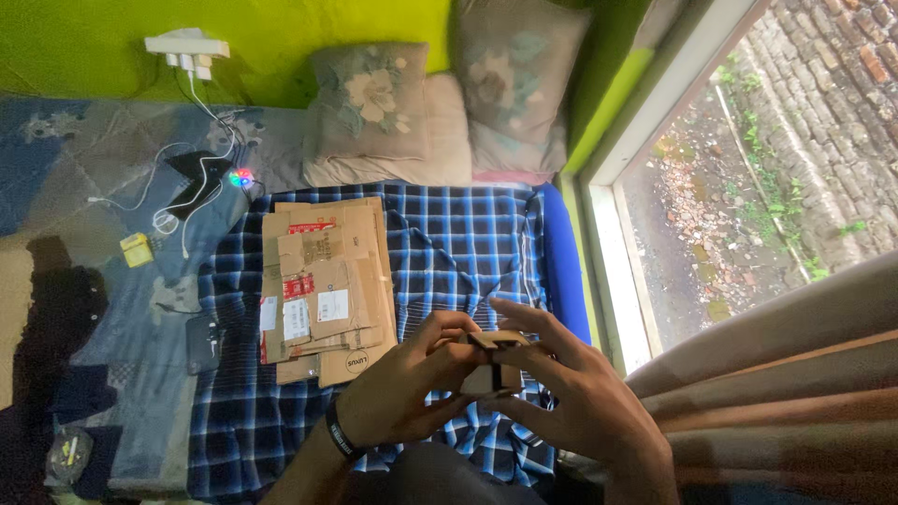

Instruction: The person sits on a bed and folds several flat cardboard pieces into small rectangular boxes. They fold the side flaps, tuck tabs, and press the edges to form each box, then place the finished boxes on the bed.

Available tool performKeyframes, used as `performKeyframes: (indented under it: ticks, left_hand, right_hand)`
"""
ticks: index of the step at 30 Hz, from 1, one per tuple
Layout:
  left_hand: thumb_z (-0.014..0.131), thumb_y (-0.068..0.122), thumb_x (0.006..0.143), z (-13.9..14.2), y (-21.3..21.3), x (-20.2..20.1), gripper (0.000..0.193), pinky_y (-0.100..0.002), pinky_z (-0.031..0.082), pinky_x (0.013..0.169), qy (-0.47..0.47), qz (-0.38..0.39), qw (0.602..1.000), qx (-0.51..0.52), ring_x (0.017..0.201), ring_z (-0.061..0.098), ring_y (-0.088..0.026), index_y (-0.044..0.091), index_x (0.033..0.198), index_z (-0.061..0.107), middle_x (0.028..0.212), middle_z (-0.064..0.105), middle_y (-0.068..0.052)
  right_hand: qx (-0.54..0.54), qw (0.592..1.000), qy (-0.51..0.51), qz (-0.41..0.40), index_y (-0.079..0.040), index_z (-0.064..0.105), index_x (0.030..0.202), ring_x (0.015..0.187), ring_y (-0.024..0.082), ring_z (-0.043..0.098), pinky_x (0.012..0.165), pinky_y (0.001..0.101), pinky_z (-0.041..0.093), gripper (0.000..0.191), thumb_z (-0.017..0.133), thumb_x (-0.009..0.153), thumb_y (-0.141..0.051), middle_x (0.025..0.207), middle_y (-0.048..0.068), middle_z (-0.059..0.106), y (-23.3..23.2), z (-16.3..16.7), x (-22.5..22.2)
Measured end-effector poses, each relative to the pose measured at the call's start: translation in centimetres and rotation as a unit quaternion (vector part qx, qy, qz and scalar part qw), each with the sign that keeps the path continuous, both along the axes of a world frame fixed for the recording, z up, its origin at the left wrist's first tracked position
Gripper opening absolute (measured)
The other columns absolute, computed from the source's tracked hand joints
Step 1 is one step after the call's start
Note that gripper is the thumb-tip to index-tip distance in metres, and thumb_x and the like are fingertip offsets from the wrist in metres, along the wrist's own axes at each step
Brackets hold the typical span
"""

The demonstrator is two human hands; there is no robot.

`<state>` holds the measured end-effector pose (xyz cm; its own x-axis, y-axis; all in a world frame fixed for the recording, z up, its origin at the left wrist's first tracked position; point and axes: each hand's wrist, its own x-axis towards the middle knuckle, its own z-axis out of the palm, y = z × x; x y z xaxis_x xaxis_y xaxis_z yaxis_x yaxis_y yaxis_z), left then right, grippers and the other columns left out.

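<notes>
Two hands meet over a blue checked bed cover [449, 252]: the left hand [412, 388], with a dark wristband, and the right hand [575, 397] are both clamped by the fingertips on a small brown cardboard box [494, 360], held between them above the cover's near edge. Flattened cardboard pieces [323, 290] lie stacked on the cover beyond, with floral pillows [374, 108] against the green wall [84, 42].
</notes>
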<state>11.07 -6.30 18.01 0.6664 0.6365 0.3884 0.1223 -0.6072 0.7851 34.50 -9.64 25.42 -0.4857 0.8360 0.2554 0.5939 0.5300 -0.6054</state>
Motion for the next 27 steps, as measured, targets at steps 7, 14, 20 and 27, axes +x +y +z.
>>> performKeyframes:
  ticks: [7,14,20,27]
  left_hand:
    - [0.079,0.015,0.094,-0.1,-0.1,-0.4,0.056,-0.042,0.063,0.098,-0.090,0.008,0.996,0.019,0.127,0.067,-0.035,0.012,0.136,0.042,0.148,0.046,-0.022]
    - [0.084,0.022,0.092,0.8,-0.4,-0.8,0.056,-0.045,0.063,0.109,-0.110,0.014,0.991,0.076,0.136,0.066,-0.034,0.017,0.134,0.048,0.146,0.062,-0.013]
    - [0.084,0.023,0.093,0.7,-0.4,-0.7,0.057,-0.043,0.064,0.105,-0.125,0.017,0.991,0.054,0.132,0.069,-0.033,0.018,0.135,0.045,0.148,0.060,-0.015]
    - [0.081,0.022,0.096,0.6,-0.3,-0.3,0.062,-0.047,0.062,0.106,-0.154,-0.016,0.988,0.012,0.136,0.067,-0.036,0.019,0.143,0.041,0.151,0.058,-0.016]
  right_hand:
    - [0.072,0.987,0.141,0.005,-0.006,0.061,0.103,0.127,0.036,0.064,0.092,0.0403,0.060,0.049,0.091,0.068,-0.023,0.136,0.019,0.060,0.8,-2.1,1.3]
    - [0.074,0.959,0.271,0.032,-0.005,0.058,0.108,0.126,0.033,0.070,0.098,0.0408,0.062,0.044,0.085,0.082,-0.029,0.126,0.020,0.067,1.2,-5.3,1.8]
    - [0.108,0.945,0.304,0.054,-0.002,0.056,0.122,0.133,0.033,0.064,0.111,0.0474,0.060,0.054,0.083,0.084,-0.028,0.128,0.018,0.067,0.9,-5.1,1.0]
    - [0.094,0.975,0.203,0.001,-0.009,0.066,0.105,0.123,0.032,0.067,0.096,0.0422,0.060,0.037,0.088,0.076,-0.015,0.122,0.016,0.063,0.6,-3.9,0.8]
